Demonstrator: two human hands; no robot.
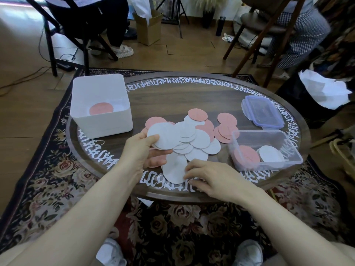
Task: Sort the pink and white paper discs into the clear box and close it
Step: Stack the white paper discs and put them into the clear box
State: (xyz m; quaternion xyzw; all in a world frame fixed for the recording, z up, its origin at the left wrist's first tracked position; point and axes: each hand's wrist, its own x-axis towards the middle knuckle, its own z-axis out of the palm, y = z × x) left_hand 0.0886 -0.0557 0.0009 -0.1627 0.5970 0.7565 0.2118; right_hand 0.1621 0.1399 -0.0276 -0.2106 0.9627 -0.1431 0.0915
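Head: clear box (288,148), pink, white discs.

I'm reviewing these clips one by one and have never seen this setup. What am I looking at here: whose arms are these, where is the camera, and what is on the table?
No machine here: a person wears a wide-angle camera on the head, looking down at their own bare arms. The left hand holds a small stack of white paper discs. The right hand rests its fingertips on a white disc lying on the round wooden table. A loose pile of pink and white discs sits mid-table. To the right is the clear box, open, with pink discs and white discs side by side inside; its lid lies behind it. On the left, a white bin holds a pink disc.
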